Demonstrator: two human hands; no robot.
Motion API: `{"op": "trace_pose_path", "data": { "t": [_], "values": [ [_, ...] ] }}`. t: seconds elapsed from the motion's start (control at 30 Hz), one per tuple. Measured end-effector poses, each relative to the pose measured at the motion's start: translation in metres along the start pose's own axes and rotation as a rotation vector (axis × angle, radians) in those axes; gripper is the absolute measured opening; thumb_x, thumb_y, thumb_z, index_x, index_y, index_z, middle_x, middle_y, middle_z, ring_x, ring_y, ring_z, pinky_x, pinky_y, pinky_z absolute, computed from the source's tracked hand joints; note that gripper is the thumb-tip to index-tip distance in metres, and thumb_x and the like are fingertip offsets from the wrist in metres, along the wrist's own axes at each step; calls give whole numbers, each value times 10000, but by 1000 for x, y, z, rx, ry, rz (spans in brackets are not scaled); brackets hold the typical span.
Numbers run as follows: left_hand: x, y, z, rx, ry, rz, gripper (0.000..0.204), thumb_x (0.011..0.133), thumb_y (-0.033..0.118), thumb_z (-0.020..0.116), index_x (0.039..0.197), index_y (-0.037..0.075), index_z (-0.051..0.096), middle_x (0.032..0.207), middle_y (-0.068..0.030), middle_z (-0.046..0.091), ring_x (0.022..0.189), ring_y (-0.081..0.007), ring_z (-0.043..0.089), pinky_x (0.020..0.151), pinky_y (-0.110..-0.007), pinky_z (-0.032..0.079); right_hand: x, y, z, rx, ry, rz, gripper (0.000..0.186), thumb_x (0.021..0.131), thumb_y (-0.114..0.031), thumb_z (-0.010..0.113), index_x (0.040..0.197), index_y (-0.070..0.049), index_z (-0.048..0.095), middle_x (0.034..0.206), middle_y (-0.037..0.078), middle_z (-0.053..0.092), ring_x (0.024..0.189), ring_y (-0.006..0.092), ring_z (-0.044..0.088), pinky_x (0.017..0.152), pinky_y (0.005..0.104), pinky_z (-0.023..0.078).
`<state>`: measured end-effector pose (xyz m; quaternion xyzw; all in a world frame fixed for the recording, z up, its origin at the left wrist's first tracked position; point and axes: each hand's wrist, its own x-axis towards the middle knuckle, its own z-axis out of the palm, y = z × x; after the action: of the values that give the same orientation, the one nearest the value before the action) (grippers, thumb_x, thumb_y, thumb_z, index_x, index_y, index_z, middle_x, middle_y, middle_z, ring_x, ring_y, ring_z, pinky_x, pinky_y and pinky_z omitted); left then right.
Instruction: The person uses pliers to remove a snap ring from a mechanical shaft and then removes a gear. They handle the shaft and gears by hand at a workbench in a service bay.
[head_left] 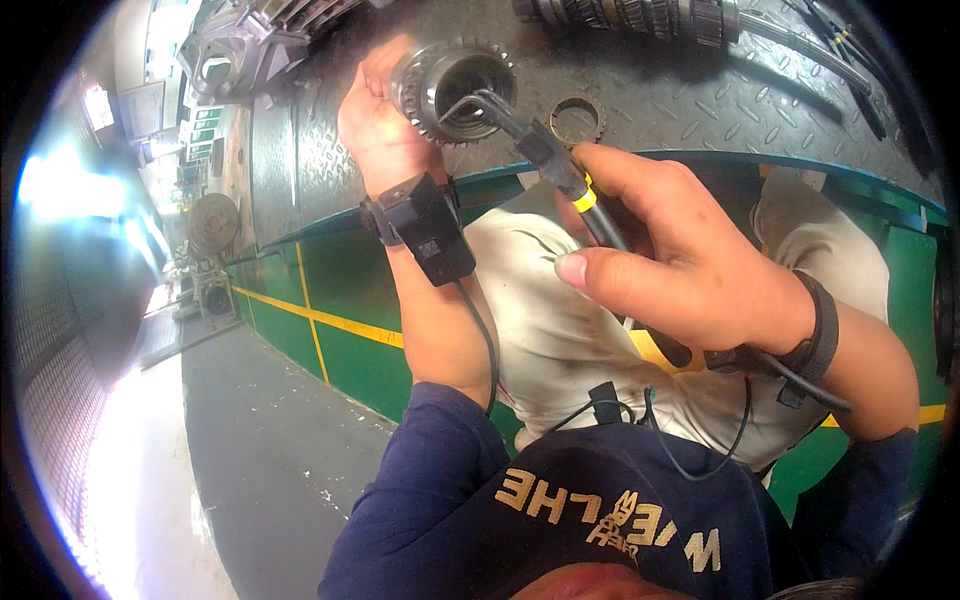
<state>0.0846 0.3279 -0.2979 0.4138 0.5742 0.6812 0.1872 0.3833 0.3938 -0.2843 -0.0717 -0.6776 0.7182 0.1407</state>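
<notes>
My left hand (385,125) is wrapped round the far-left side of a toothed metal gear (420,90), holding it tilted so its hollow bore faces me. In my right hand (680,240) are pliers (560,165) with black and yellow handles and thin bent tips. Those tips reach into the gear's bore; whether they grip anything inside cannot be made out. Just right of the gear, a thin toothed ring (577,120) lies on the metal bench top (680,110). Black devices with cables are strapped to both my wrists.
A gear shaft (640,18) lies along the bench's far side, with long thin rods (850,50) at the far right. A cast metal housing (240,55) stands at the far left. The bench's blue edge (840,170) runs close to my knees. Yellow lines cross the green floor (350,300).
</notes>
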Motion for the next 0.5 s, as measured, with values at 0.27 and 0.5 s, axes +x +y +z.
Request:
{"op": "trace_pose_path", "data": {
  "t": [0.27,0.5],
  "values": [
    [13,-12,-14,57,-43,24,442,1093,263,363,665,150,364,624,16,304,562,-122,329,530,-286,306,0,-4,-2,-11,-17,14,303,868,-264,683,955,-1,559,725,29,464,662,119,419,589,305,352],
    [6,24,18,-1436,306,-455,465,1105,295,357,658,164,365,621,33,301,558,-115,326,516,-277,319,-2,3,-2,-65,73,16,280,884,-245,672,932,0,544,698,37,472,654,130,436,593,312,374]
  ]
}}
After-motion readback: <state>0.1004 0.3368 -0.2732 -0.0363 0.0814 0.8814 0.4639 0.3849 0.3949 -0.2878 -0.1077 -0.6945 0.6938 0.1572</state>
